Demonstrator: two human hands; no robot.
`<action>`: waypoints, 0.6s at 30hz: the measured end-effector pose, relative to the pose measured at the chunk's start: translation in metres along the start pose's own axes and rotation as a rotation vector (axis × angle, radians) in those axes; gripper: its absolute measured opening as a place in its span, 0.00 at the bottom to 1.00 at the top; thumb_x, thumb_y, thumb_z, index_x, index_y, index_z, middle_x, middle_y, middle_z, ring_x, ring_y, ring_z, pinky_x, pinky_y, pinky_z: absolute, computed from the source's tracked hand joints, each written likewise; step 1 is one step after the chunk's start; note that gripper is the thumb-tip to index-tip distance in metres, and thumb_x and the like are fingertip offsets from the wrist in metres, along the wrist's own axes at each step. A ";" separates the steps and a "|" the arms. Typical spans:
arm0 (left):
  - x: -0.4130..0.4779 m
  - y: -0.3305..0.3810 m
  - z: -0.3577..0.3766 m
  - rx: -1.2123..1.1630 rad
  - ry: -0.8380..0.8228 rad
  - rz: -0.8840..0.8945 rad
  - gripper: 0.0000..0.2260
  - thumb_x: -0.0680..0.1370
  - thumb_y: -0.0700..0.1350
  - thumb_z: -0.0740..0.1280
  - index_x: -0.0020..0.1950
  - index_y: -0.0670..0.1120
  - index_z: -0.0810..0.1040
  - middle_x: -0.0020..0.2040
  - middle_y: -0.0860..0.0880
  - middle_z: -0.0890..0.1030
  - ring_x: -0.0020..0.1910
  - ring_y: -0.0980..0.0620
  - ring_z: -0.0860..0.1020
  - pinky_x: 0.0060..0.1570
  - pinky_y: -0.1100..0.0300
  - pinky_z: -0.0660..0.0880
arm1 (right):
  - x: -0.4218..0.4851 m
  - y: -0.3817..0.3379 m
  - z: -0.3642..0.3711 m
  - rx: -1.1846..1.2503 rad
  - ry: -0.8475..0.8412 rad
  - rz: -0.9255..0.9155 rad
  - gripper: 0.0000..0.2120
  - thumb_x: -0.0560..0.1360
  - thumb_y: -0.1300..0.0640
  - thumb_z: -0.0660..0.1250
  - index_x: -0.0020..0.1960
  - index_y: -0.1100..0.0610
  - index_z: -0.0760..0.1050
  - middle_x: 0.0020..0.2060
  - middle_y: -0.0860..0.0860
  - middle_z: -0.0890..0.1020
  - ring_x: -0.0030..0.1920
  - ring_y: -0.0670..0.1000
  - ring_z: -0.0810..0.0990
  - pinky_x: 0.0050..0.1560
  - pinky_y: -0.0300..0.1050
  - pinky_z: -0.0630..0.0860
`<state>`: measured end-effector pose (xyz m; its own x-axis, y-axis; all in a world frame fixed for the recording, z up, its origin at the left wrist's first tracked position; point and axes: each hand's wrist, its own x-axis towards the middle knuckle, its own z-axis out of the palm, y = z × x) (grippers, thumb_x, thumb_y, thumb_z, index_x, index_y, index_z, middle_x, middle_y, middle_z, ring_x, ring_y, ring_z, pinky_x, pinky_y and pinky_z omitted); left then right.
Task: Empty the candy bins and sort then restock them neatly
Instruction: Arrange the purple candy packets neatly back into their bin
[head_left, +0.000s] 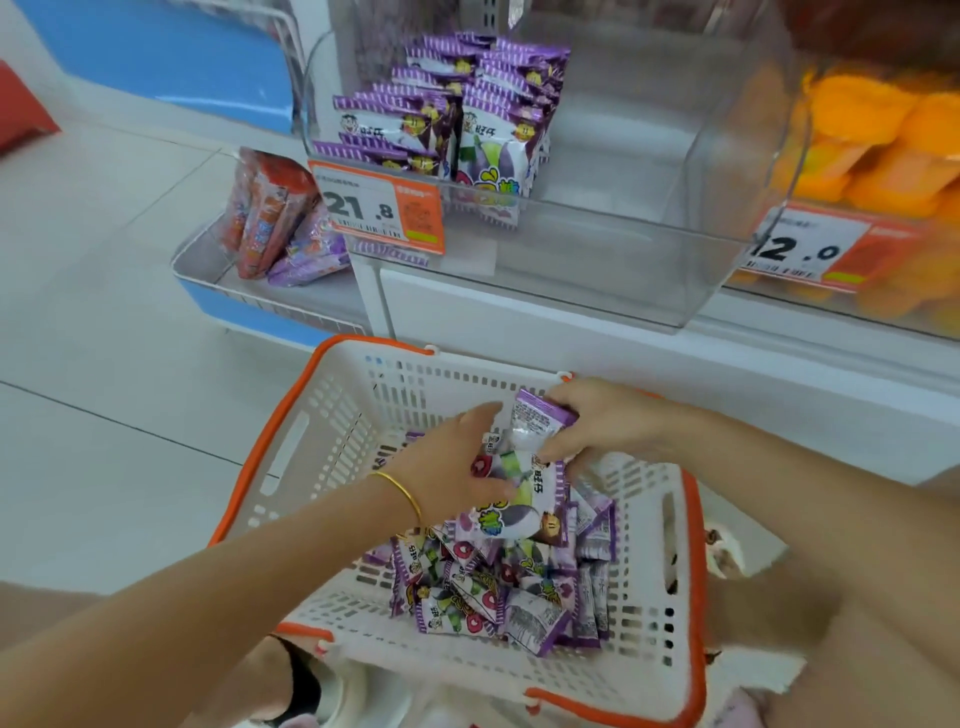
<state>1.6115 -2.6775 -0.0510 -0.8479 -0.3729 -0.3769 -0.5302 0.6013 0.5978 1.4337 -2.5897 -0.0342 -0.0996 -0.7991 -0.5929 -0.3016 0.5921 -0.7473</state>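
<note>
purple packets (467, 587): heaped in basket (337, 415) | clear bin (623, 249): part-filled

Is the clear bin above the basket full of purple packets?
No, the clear bin holds purple packets only at one end.

glossy foil candy packets (498, 587), perforated matt plastic basket (332, 415), clear bin (649, 249)

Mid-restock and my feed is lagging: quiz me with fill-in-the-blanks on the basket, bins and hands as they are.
1. The candy packets lie loose in a white basket with an ___ rim.
2. The price tag on the clear bin reads ___.
3. In that bin, the stacked packets fill only the ___ side.
4. The right hand grips exactly ___ packet.

Missing words: orange; 21.8; left; one.
</note>
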 end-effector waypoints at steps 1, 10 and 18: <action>-0.001 0.004 -0.002 -0.064 -0.019 -0.037 0.42 0.72 0.54 0.73 0.77 0.50 0.51 0.73 0.49 0.66 0.68 0.50 0.69 0.66 0.57 0.67 | -0.006 -0.004 -0.001 0.046 -0.002 0.000 0.09 0.72 0.69 0.70 0.48 0.61 0.73 0.44 0.57 0.82 0.43 0.53 0.84 0.37 0.41 0.81; -0.010 -0.017 -0.021 -0.079 -0.050 -0.257 0.14 0.77 0.52 0.66 0.40 0.44 0.68 0.34 0.50 0.66 0.31 0.53 0.65 0.32 0.62 0.62 | -0.017 -0.012 0.008 -0.080 0.372 -0.001 0.09 0.75 0.65 0.66 0.41 0.57 0.66 0.38 0.53 0.72 0.28 0.50 0.75 0.36 0.53 0.80; -0.003 -0.010 -0.013 -0.903 0.105 -0.445 0.11 0.81 0.44 0.61 0.63 0.46 0.72 0.62 0.44 0.76 0.58 0.39 0.77 0.46 0.40 0.80 | -0.009 -0.035 0.027 0.738 0.175 -0.020 0.07 0.77 0.58 0.65 0.53 0.60 0.73 0.45 0.59 0.80 0.42 0.57 0.82 0.48 0.49 0.82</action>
<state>1.6187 -2.6919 -0.0464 -0.5457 -0.5195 -0.6575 -0.5656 -0.3505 0.7465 1.4706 -2.6010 -0.0105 -0.2685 -0.7787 -0.5670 0.4015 0.4446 -0.8007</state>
